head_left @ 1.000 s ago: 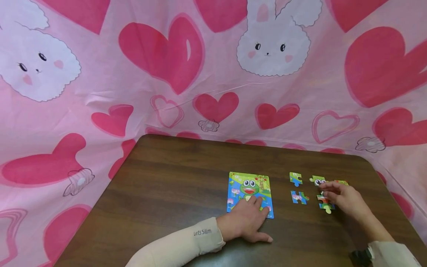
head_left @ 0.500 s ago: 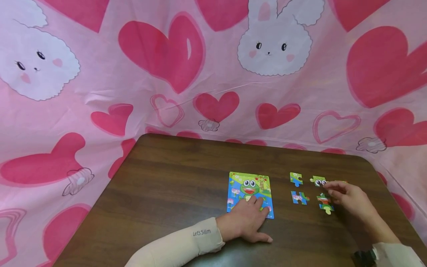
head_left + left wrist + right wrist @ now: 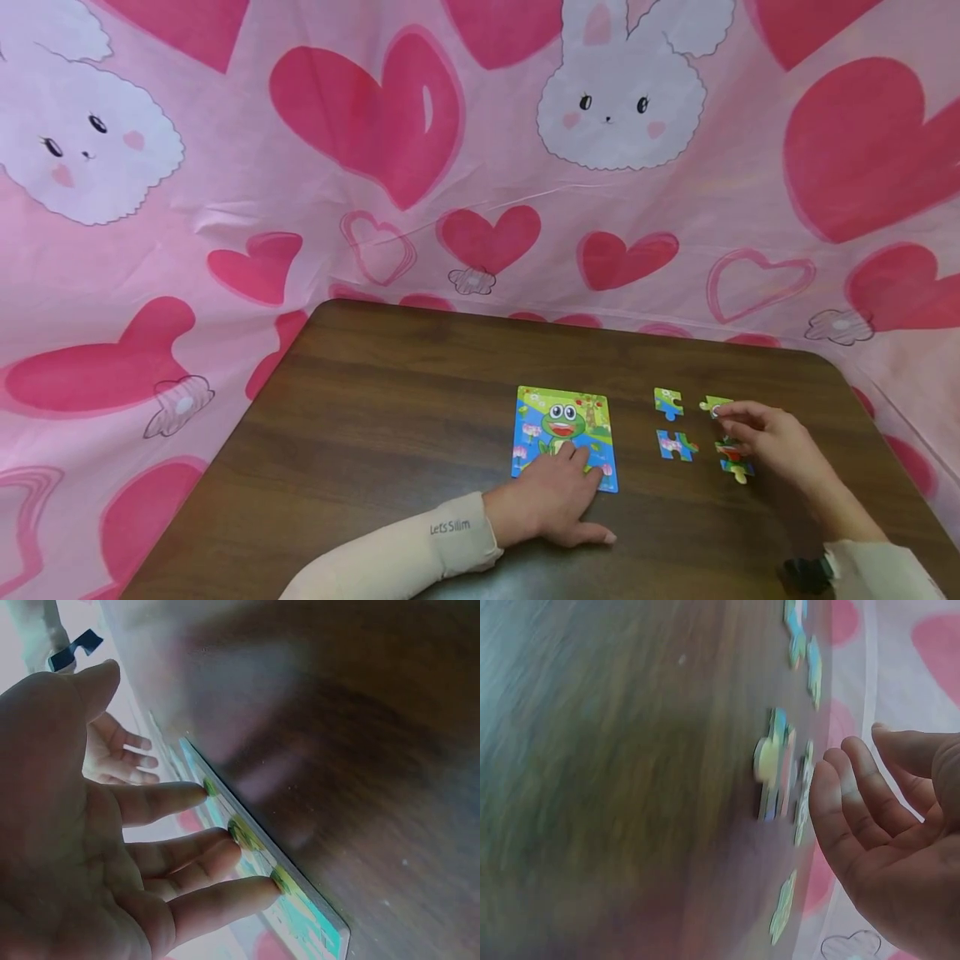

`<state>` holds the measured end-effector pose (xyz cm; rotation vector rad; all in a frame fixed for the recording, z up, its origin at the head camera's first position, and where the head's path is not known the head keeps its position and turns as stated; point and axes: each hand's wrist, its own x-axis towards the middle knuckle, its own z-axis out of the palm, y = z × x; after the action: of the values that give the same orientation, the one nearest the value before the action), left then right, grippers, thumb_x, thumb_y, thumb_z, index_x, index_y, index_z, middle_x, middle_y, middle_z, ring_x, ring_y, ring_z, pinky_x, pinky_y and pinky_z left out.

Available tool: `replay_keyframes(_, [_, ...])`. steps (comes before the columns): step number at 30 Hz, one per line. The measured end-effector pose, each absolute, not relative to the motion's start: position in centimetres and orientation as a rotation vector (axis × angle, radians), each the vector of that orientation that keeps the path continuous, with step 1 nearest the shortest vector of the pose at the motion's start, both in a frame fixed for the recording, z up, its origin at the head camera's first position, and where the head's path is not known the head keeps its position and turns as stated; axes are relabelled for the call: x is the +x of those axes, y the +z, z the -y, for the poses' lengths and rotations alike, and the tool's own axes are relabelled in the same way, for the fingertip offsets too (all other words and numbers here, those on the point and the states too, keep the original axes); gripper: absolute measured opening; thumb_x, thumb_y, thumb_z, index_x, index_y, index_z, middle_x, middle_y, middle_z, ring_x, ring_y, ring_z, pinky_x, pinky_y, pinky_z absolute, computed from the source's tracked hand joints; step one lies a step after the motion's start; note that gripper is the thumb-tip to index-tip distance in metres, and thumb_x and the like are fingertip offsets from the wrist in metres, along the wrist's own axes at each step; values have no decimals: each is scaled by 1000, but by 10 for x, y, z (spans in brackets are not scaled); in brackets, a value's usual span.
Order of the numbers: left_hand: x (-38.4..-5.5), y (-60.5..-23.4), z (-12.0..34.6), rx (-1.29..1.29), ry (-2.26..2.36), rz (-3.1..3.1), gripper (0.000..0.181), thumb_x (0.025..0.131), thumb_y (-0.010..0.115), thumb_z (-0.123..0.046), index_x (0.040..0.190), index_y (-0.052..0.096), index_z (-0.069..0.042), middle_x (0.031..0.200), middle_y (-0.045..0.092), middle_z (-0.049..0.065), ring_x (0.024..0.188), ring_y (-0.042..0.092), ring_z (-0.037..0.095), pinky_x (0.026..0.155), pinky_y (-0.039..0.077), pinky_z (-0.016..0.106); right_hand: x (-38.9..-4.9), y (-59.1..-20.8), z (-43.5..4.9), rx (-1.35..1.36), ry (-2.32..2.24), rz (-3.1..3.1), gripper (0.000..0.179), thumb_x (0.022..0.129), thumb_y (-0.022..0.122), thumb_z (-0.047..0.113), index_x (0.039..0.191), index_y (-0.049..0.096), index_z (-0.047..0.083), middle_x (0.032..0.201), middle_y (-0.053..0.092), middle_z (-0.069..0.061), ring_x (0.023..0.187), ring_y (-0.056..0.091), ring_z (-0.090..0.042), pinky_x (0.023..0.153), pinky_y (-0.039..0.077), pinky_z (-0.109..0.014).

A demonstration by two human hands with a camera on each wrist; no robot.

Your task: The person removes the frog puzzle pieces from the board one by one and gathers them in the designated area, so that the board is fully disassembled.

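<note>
My left hand (image 3: 551, 500) lies on the lower part of a square frog picture board (image 3: 562, 425), its extended fingertips touching the surface in the left wrist view. Over loose jigsaw pieces at the right is my right hand (image 3: 780, 450). Its fingertips overlap the far piece with the frog's eyes (image 3: 717, 404) and partly cover the frog-mouth piece (image 3: 737, 468) below. The right wrist view shows these fingers gently bent, thumb apart, nothing between them. Two more jigsaw pieces, one blue and green (image 3: 667, 402) and one with a pink flower (image 3: 676, 446), lie between board and right hand.
Another jigsaw piece (image 3: 783, 907) lies apart from the others in the right wrist view; my right hand hides it in the head view. The brown wooden table (image 3: 360, 433) meets a pink heart-and-rabbit cloth (image 3: 510, 183) at its back edge.
My right hand shifts slightly right off the pieces, then back left, its fingertips now covering the eyes on the far piece. The left hand stays on the board.
</note>
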<state>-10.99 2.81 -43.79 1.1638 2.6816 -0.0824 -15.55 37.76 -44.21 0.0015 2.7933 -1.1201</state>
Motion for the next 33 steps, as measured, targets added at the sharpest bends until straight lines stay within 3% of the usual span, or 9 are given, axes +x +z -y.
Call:
replay_keyframes(6, [-108, -436, -24, 1185, -68, -2689, 77, 89, 46, -81, 137, 57, -22, 137, 53, 0, 119, 51, 14, 89, 53, 28, -159, -440, -362, -18, -1200, -2722, 41, 104, 59, 24, 130, 59, -7, 116, 69, -25, 84, 68, -2, 70, 60, -28])
replay_keyframes(13, [-106, -434, -21, 1156, -96, -2760, 64, 90, 49, -78, 125, 64, -26, 116, 59, -6, 102, 54, 12, 66, 49, 28, -165, -435, -341, -3, -1206, -2656, 48, 103, 60, 35, 135, 58, -1, 117, 72, -21, 89, 73, -16, 69, 59, -30])
replay_keyframes(19, [-105, -435, -19, 1155, -137, -2780, 66, 90, 49, -78, 127, 64, -26, 119, 60, -7, 104, 56, 12, 66, 50, 28, -172, -432, -322, -62, -1243, -2615, 48, 103, 60, 30, 137, 57, -3, 116, 71, -22, 94, 72, -21, 76, 60, -29])
replay_keyframes(26, [-100, -442, -19, 1178, -218, -2811, 74, 89, 44, -82, 134, 59, -25, 122, 58, -6, 103, 55, 11, 64, 49, 27, -179, -435, -295, -137, -1192, -2627, 41, 103, 60, 27, 133, 61, -1, 107, 73, -17, 89, 70, -21, 68, 57, -30])
replay_keyframes(33, [-98, -443, -18, 1188, -222, -2824, 75, 89, 43, -82, 135, 58, -25, 125, 58, -5, 105, 54, 11, 65, 49, 26, -185, -439, -269, -213, -1247, -2598, 32, 103, 60, 20, 127, 65, -1, 103, 72, -16, 84, 69, -21, 71, 59, -29])
